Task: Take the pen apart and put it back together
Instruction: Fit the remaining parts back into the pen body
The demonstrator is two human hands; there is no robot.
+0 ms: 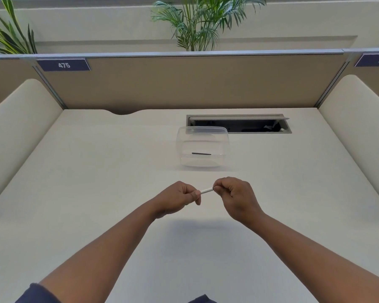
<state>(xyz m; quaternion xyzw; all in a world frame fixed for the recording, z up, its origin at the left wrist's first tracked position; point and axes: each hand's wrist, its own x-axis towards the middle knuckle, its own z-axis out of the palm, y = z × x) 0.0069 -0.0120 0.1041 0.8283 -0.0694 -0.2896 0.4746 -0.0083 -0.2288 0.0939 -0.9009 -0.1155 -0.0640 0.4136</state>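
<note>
A white pen is held level above the desk, between both hands. My left hand is closed around its left part, which the fingers hide. My right hand pinches the pen's dark right end with thumb and forefinger. Only a short white stretch of the barrel shows between the hands. Farther back, a thin dark rod-like piece lies inside a clear plastic container.
The white desk is bounded by cream side panels left and right and a tan partition at the back. A cable hatch with its lid up sits behind the container. Plants stand beyond the partition.
</note>
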